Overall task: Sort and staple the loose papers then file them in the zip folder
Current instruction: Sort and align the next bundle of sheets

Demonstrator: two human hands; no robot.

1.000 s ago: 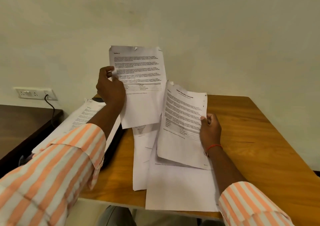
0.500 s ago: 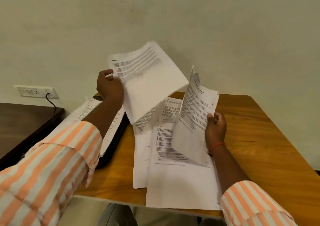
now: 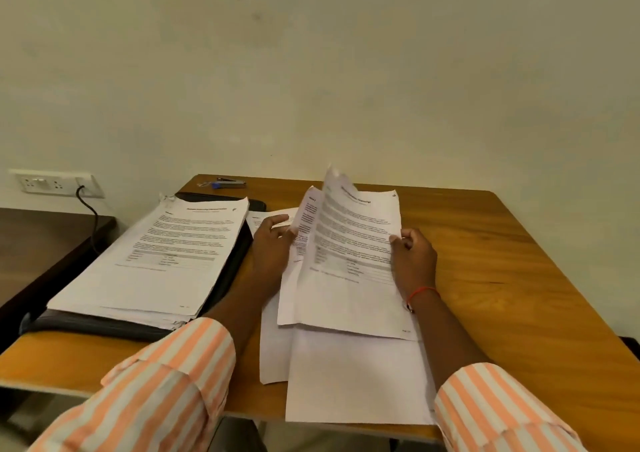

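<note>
Now left hand pinches the sheets at their left edge, right hand pinches the right edge, above the table

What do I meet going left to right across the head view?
Wall socket → paper stack → left hand → held sheets → right hand → bare right side of the wooden table.
</note>
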